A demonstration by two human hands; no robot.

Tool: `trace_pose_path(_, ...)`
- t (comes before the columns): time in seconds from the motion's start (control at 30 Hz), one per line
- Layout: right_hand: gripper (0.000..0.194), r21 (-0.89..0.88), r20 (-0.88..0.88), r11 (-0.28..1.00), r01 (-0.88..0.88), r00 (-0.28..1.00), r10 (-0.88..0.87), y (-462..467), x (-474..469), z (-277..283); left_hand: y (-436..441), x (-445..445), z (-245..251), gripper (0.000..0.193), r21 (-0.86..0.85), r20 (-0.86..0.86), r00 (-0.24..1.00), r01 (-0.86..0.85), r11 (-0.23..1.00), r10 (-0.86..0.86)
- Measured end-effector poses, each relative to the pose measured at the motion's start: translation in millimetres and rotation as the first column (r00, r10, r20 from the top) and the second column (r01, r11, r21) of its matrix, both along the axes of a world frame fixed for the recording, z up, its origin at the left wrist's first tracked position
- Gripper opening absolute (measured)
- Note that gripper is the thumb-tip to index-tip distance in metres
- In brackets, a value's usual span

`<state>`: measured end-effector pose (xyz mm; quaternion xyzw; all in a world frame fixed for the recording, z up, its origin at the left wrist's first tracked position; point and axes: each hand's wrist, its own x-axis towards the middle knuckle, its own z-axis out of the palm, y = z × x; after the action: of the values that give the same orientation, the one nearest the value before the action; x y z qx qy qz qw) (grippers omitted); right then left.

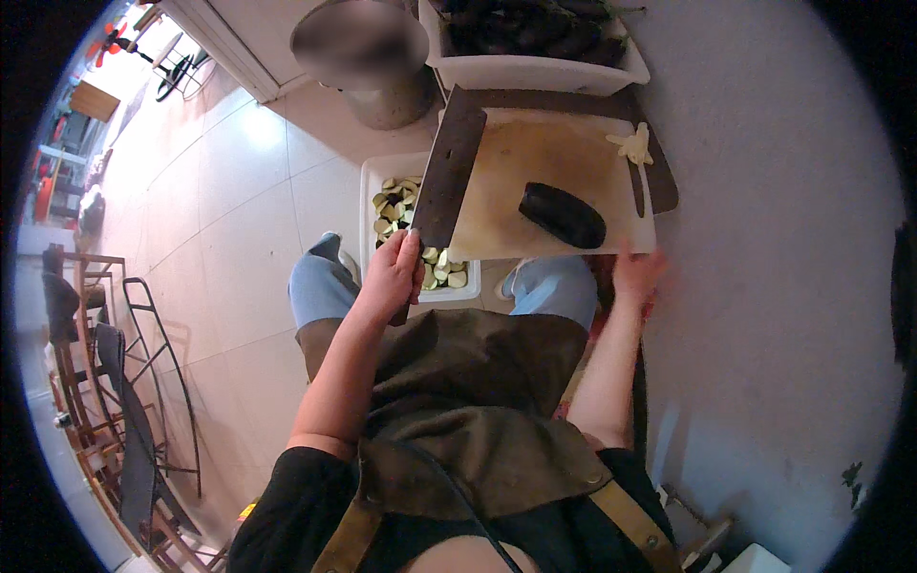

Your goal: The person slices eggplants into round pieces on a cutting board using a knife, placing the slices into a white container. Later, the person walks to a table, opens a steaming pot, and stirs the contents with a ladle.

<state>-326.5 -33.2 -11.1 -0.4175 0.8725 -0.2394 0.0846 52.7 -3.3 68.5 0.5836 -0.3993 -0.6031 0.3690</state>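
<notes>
My left hand (392,268) grips the handle of a broad cleaver (450,172). The blade points away from me over the left edge of a worn cutting board (544,150). On the board's front half lies a dark purple eggplant (562,215) with blunt, cut-looking ends, untouched by either hand. My right hand (636,276) is blurred at the board's front right corner, fingers apart, with nothing visible in it. Below the board's left side, a white plastic tub (473,283) on the floor holds many cut eggplant pieces (390,208), partly hidden by the cleaver.
Behind the board stands a white bin (537,71) full of whole eggplants (530,32). A metal pot (390,100) with a blurred top is beside it. Pale scraps (634,145) and a dark slot (637,190) mark the board's right side. Chairs (129,430) stand left; a wall (759,215) rises right.
</notes>
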Motion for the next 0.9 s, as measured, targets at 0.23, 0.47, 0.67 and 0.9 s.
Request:
trace_pose_path(0.23,0.065,0.118,0.168,0.978,-0.169,0.975,0.148,-96.4,102.8,-17.3,6.8,1.9,8.8,0.033,0.066,0.138,0.988,0.055,0.996,-0.064)
trace_pose_path(0.47,0.062,0.057,-0.008,0.976,-0.209,0.978,0.21,-114.3,115.5,-31.8,3.1,-9.2,-13.9,0.034,0.154,0.271,0.947,0.135,0.979,-0.173)
trace_pose_path(0.67,0.06,0.002,-0.018,0.985,-0.173,0.985,0.173,-110.0,113.4,-44.8,2.9,-34.6,-29.3,0.037,0.033,0.461,0.865,0.204,0.978,-0.196)
trace_pose_path(0.9,0.059,-0.123,0.015,0.968,-0.218,0.975,0.221,-89.1,110.2,-40.3,-38.2,-67.3,-64.7,0.046,0.067,0.515,0.823,0.241,0.968,-0.24)
